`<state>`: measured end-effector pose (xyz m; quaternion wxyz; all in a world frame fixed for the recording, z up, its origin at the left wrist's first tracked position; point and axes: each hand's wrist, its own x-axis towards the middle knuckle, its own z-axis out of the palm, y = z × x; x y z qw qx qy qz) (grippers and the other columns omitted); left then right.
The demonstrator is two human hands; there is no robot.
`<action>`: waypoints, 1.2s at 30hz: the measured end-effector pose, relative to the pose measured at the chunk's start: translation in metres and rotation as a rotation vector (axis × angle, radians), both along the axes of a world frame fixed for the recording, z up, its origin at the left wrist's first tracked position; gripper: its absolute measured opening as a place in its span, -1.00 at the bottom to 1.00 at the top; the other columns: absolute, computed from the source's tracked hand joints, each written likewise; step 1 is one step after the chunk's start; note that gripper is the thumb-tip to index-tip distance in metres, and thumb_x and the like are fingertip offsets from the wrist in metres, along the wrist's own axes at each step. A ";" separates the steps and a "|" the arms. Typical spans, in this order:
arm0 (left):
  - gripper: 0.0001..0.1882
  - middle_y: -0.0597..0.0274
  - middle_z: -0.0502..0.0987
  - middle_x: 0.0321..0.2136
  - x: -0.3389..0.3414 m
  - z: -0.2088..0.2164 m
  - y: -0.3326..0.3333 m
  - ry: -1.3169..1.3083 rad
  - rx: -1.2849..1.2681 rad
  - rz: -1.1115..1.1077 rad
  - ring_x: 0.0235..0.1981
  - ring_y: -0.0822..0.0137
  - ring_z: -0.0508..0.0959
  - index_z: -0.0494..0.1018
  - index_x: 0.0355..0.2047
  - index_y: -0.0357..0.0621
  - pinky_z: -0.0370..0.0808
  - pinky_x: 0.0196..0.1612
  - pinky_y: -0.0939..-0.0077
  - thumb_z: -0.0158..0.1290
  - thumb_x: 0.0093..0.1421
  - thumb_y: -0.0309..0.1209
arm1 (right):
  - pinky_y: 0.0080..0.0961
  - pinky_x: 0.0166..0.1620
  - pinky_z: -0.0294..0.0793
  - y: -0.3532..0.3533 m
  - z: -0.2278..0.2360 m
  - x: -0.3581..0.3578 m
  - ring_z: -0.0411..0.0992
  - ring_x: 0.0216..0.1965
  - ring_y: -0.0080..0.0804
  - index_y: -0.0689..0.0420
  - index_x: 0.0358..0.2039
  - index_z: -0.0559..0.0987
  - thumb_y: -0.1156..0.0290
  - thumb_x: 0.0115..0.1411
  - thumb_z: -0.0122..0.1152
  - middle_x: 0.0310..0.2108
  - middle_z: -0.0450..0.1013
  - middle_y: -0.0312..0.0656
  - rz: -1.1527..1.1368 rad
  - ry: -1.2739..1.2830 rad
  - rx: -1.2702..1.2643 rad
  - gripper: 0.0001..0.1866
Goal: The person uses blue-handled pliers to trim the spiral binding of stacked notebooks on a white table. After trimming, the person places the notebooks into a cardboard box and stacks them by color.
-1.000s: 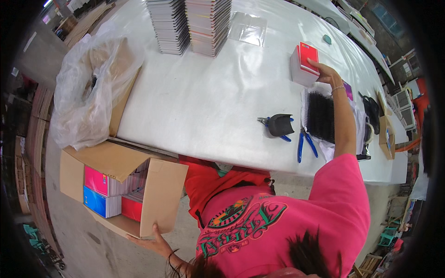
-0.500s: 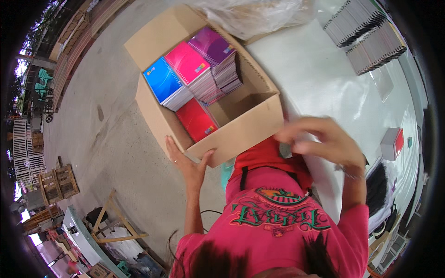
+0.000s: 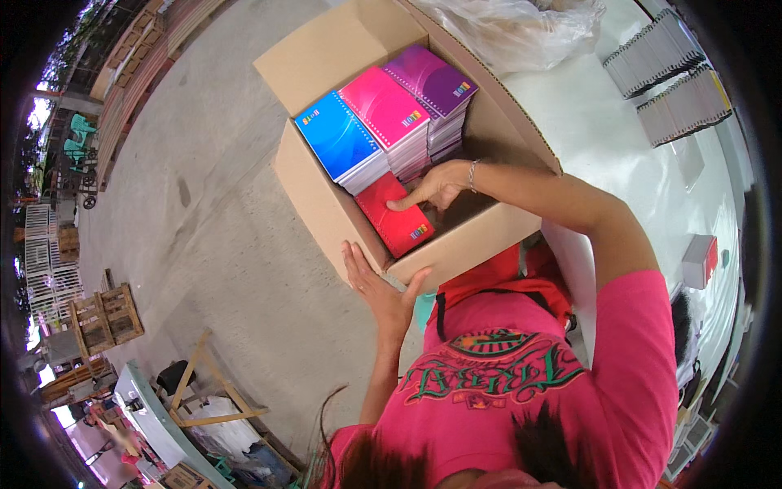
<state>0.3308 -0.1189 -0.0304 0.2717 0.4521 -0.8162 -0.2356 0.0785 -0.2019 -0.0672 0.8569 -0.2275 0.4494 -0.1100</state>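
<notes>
An open cardboard box (image 3: 481,240) tilts in front of me, holding stacks of spiral notebooks. Their top covers are blue (image 3: 338,134), pink (image 3: 383,106) and purple (image 3: 428,77), with a lower red notebook stack (image 3: 391,213) in the near left corner. My left hand (image 3: 381,285) clasps the box's near left corner from outside, fingers on one side and thumb on the other. Inside the box, my right hand (image 3: 440,186) has its thumb on the red cover. Its other fingers curl down beside that stack, their tips partly hidden.
On the white-covered table (image 3: 586,122) to the right are grey-edged spiral notebook stacks (image 3: 684,106) and a small red-topped stack (image 3: 699,261). Clear plastic (image 3: 521,33) lies beyond the box. A wooden pallet (image 3: 106,318) and a light table (image 3: 159,420) stand to the left.
My right hand has moved from outside the box's near right corner into it, onto the red notebooks. The box appears further right in view; my left hand stays on its corner.
</notes>
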 end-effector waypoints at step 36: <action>0.30 -0.27 -0.35 0.40 0.000 -0.007 0.001 -0.021 0.057 -0.049 0.42 -0.22 -0.25 -0.39 0.40 -0.25 -0.20 0.40 -0.07 0.31 0.00 0.02 | -0.50 0.04 0.27 0.031 -0.031 0.048 0.37 -0.05 -0.47 0.37 -0.09 0.57 0.16 0.01 0.53 -0.15 0.54 -0.13 -0.168 0.070 -0.116 -0.40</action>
